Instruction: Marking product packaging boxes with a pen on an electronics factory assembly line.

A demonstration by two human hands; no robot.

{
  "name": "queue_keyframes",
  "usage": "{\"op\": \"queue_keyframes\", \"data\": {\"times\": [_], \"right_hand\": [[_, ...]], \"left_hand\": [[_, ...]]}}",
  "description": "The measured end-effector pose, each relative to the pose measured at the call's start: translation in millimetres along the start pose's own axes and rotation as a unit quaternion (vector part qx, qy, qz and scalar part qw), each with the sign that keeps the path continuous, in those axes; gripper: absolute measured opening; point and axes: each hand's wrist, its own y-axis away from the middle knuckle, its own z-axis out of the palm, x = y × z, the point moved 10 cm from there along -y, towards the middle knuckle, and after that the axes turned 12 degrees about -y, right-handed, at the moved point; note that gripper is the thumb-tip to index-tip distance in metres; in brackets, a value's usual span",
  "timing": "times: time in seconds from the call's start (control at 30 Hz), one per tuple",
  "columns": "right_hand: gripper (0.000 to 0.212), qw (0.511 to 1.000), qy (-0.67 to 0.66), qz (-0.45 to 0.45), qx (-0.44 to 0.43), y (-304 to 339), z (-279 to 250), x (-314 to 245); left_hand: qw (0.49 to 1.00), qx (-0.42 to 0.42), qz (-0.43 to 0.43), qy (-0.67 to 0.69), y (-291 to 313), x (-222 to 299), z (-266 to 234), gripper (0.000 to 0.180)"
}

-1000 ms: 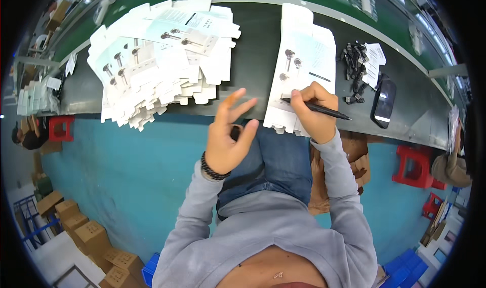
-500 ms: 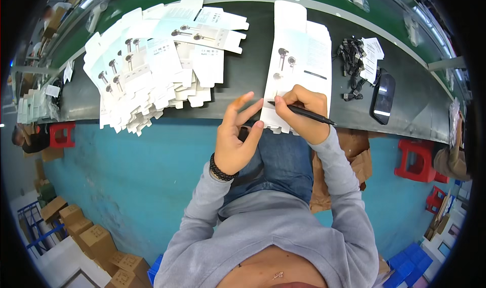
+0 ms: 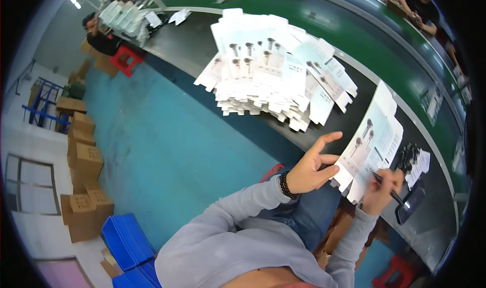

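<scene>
A small stack of flattened white cartons [image 3: 379,121] with pictures of a dark round-headed device lies on the table to the right. My right hand [image 3: 377,194] is closed round a black marker pen [image 3: 398,198], its tip over the lower part of the top carton. At that carton's lower left edge is my left hand [image 3: 310,170], fingers apart and nothing held; whether its thumb touches the carton I cannot tell. Left of both hands, a large heap of matching flat cartons [image 3: 253,73] overlaps the table's front edge.
Black coiled cables [image 3: 406,159] and white slips [image 3: 419,167] lie right of the stack, beside a dark phone [image 3: 411,204]. A green conveyor [image 3: 324,22] runs behind the table. Red stools [image 3: 126,60], brown boxes [image 3: 86,161] and blue bins [image 3: 127,241] stand on the floor. Other people sit farther off.
My view has swung left and tilted, so the cartons and hands appear farther right. The pen has moved across the carton toward its right half. My left hand stays beside the stack, fingers apart.
</scene>
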Motion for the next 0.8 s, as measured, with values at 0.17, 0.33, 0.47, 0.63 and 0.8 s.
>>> {"op": "queue_keyframes", "data": {"times": [0.17,0.33,0.47,0.63,0.8], "right_hand": [[0.027,0.949,-0.270,0.102,-0.125,-13.5,17.9,-5.9],[0.032,0.971,-0.179,0.116,-0.113,-6.7,12.0,12.7],[0.029,0.986,-0.095,0.103,-0.087,-6.6,9.8,21.4],[0.018,0.995,0.056,0.061,-0.061,-2.9,17.4,18.2],[0.024,0.979,0.184,0.048,-0.067,-1.8,28.8,15.6]], "left_hand": [[0.931,0.102,0.284,-0.203,25.5,97.0,-50.4,0.067],[0.918,0.259,0.223,-0.202,52.7,142.3,-122.4,0.060],[0.774,0.404,0.261,-0.412,73.6,167.0,-159.8,0.056],[0.616,0.483,0.215,-0.584,82.1,165.9,-136.2,0.054],[0.842,0.296,0.156,-0.424,53.9,101.8,-90.7,0.046]]}}
